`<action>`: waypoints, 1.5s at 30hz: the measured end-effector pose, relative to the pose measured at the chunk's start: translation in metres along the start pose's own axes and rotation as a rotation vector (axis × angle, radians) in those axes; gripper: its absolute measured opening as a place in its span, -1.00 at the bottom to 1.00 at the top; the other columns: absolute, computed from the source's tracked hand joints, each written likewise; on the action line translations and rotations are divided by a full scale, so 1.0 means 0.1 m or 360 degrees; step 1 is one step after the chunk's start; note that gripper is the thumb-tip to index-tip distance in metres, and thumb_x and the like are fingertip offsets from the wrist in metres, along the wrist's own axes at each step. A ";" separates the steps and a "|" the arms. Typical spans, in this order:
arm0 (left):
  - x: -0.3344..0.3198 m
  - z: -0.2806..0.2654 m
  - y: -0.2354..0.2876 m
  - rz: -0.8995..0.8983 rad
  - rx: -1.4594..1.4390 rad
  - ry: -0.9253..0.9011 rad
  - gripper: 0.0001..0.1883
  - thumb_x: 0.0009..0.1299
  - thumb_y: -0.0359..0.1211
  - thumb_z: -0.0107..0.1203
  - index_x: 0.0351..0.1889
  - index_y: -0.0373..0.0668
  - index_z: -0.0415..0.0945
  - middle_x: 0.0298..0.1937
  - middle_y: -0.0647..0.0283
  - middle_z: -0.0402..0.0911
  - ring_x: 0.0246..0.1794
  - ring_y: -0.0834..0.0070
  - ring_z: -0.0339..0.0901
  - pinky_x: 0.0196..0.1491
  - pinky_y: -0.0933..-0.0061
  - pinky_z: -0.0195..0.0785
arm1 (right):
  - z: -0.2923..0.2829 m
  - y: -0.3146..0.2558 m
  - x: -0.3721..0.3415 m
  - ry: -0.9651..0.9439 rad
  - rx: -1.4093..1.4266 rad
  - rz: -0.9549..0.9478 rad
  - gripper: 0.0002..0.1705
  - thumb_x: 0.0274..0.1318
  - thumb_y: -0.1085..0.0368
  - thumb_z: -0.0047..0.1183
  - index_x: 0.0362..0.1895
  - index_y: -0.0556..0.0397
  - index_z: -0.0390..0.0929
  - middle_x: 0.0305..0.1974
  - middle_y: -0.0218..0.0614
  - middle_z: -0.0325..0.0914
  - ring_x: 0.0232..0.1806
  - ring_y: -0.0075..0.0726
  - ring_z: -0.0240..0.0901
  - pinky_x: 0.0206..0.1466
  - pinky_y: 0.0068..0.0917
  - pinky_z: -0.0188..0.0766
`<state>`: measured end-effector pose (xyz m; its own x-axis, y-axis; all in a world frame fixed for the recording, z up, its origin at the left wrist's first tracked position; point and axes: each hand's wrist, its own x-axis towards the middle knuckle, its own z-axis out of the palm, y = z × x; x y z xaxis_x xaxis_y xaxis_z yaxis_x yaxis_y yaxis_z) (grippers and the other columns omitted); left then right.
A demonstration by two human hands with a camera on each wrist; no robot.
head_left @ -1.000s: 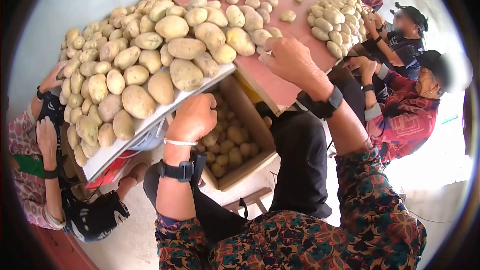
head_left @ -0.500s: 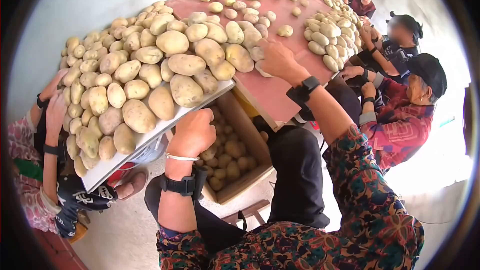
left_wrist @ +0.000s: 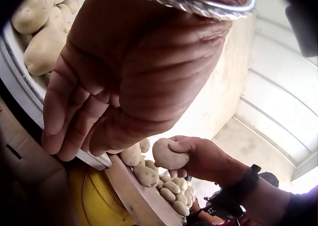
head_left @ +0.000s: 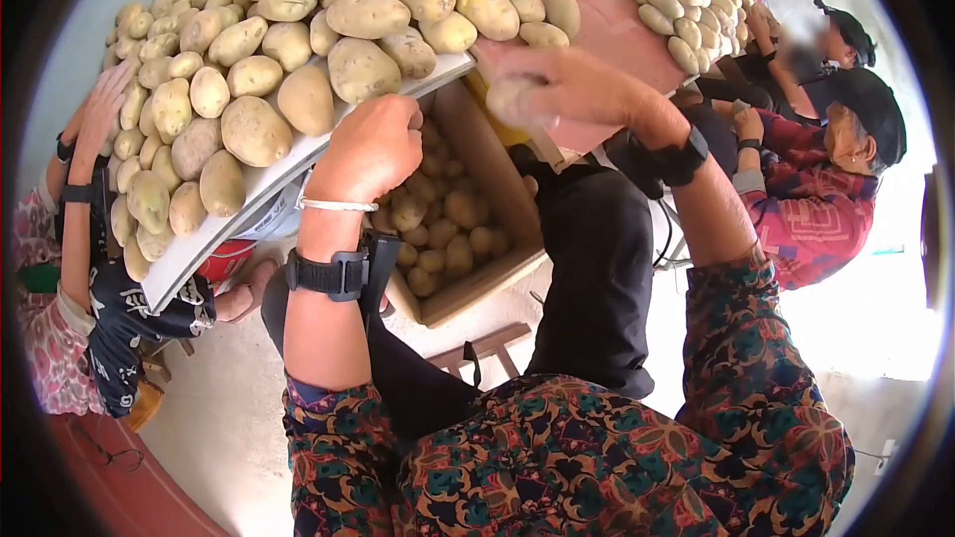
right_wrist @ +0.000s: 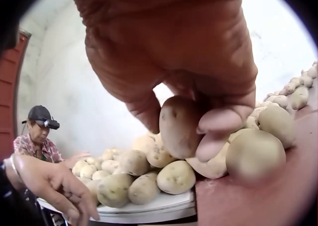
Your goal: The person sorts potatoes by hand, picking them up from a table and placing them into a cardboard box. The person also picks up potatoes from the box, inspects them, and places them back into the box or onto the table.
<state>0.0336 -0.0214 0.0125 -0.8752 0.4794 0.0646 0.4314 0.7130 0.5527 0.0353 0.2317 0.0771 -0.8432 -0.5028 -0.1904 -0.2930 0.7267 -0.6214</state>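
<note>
Pinched between the right hand's [head_left: 582, 89] thumb and fingers is a potato [head_left: 512, 99], blurred in the head view. The right wrist view shows this potato [right_wrist: 180, 126] in the fingers, above the edge of the pile. Over the crate [head_left: 482, 303], by the white table edge, the left hand [head_left: 368, 149] hangs with fingers loosely bent. Its palm [left_wrist: 164, 82] faces the left wrist camera and holds nothing. Beyond it the right hand [left_wrist: 206, 159] grips the potato [left_wrist: 169, 154].
A large potato pile [head_left: 259, 129] covers the white table at left. A red board [head_left: 587, 30] carries a second pile [head_left: 686, 5]. More potatoes lie in the crate. People sit at right [head_left: 806, 199] and left [head_left: 60, 338]. A stool [head_left: 487, 348] stands below.
The right hand has come back from the pile's edge on the red board toward the crate, carrying a potato. The left hand remains near the table edge. The head view has shifted downward.
</note>
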 end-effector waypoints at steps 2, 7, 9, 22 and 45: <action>0.03 -0.01 0.04 -0.0077 -0.0311 -0.0092 -0.73 0.28 -0.39 0.09 -0.12 -0.35 0.58 -0.25 -0.05 0.67 -0.13 0.10 0.62 -0.02 0.19 0.44 | 0.10 -0.17 -0.11 -0.0226 -0.0028 0.0113 -0.51 0.09 0.14 0.12 0.06 0.17 0.50 -0.32 -0.25 0.60 -0.28 -0.37 0.57 -0.19 -0.41 0.48; 0.01 -0.21 0.51 0.0438 -0.1954 -0.0123 -0.23 0.19 -0.32 0.37 0.38 -0.18 0.28 0.33 0.21 0.37 0.37 0.28 0.28 0.37 0.17 0.16 | 0.13 -0.36 -0.47 0.0349 0.1184 -0.0081 0.08 0.02 0.01 0.34 0.46 0.18 -0.01 0.40 0.03 0.13 0.41 -0.03 0.15 0.36 -0.19 0.24; -0.07 -0.13 0.66 0.0638 -0.2016 0.0041 -0.01 0.03 -0.09 0.49 0.42 -0.17 0.23 0.51 0.08 0.04 0.54 0.18 -0.05 0.44 0.02 -0.04 | 0.20 -0.42 -0.51 0.0428 0.1348 -0.0335 0.28 -0.10 -0.01 0.42 0.53 0.03 -0.20 0.50 -0.10 -0.11 0.51 -0.07 -0.07 0.40 -0.13 0.18; -0.40 0.09 1.19 0.1553 -0.1067 -0.0088 -0.28 0.06 -0.21 0.38 0.27 0.07 0.46 0.49 -0.10 0.05 0.46 -0.06 0.09 0.40 -0.07 0.08 | 0.47 -0.64 -0.92 0.0342 0.0099 -0.1327 0.17 -0.04 -0.21 0.29 0.51 -0.03 -0.07 0.47 -0.06 -0.06 0.47 0.14 0.00 0.47 -0.01 -0.04; -0.61 0.43 1.30 0.1890 -0.0878 -0.0436 -0.36 0.27 -0.32 0.12 0.37 0.21 0.36 0.54 0.08 0.02 0.48 -0.07 0.04 0.36 -0.02 0.16 | 1.11 -0.50 -1.28 -0.0783 0.1660 -0.2104 -0.26 0.13 -0.12 0.16 0.27 0.06 0.36 0.34 -0.07 0.16 0.46 0.18 -0.04 0.40 0.04 0.12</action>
<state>0.1522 0.0644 0.0447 0.0660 0.7934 0.6051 0.6942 -0.4721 0.5434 0.2079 0.2083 0.0483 -0.0380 -0.6811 0.7312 -0.0559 -0.7292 -0.6820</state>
